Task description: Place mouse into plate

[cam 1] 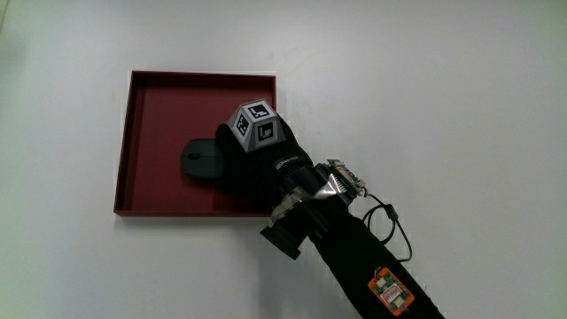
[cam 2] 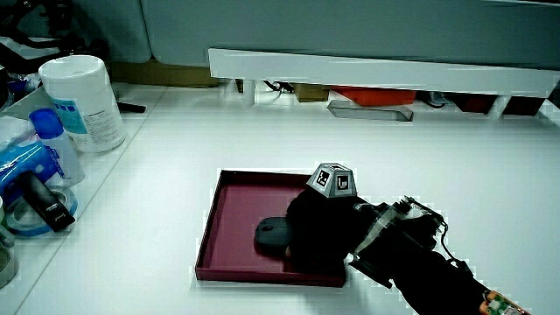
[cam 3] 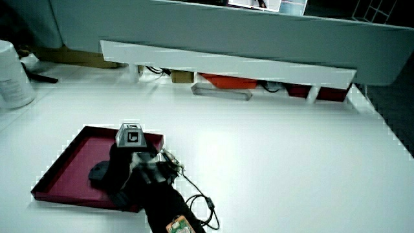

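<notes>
A dark red square plate point(cam 1: 158, 113) with a low rim lies on the white table, seen also in both side views point(cam 2: 232, 214) point(cam 3: 65, 165). A black mouse point(cam 1: 200, 161) rests on the plate's floor point(cam 2: 271, 234) point(cam 3: 98, 172). The black-gloved hand point(cam 1: 257, 167) is over the plate, with its fingers closed on the end of the mouse nearer the forearm point(cam 2: 319, 229) point(cam 3: 126, 167). That end of the mouse is hidden under the glove. The patterned cube point(cam 1: 252, 124) sits on the hand's back.
A white canister point(cam 2: 83, 101) and a blue-capped bottle point(cam 2: 52, 144) stand with several other items at the table's edge. A low white partition point(cam 2: 376, 68) runs along the table's end. A black cable point(cam 1: 392, 226) loops beside the forearm.
</notes>
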Motion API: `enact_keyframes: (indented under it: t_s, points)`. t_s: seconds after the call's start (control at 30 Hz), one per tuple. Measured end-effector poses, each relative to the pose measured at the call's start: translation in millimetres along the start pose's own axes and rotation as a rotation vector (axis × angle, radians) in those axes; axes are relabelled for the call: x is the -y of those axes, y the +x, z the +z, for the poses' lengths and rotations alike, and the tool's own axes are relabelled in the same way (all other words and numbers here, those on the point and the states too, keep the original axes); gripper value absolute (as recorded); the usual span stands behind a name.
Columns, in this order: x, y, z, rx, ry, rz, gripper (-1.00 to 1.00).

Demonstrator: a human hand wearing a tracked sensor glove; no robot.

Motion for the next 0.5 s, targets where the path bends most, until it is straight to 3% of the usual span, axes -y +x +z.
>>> enact_keyframes:
  t_s: [0.03,0.1,0.33,0.37,0.47,0.5]
  points:
    - [-2.5,0.6,-4.3,0.0,-0.019,0.002,0.0]
    - [-3.7,3.3,-6.8,-0.008,-0.005,-0.022,0.0]
    - [-3.3,0.6,-8.7,-0.004,-0.044,-0.011,0.0]
    - [-3.0,1.9,-10.4,-0.026,-0.067,0.005,0.0]
    - [0.9,3.4,-11.3,-0.03,-0.057,0.002,-0.19]
    - [-0.1,4.7,-13.7,-0.034,-0.076,0.0,-0.25]
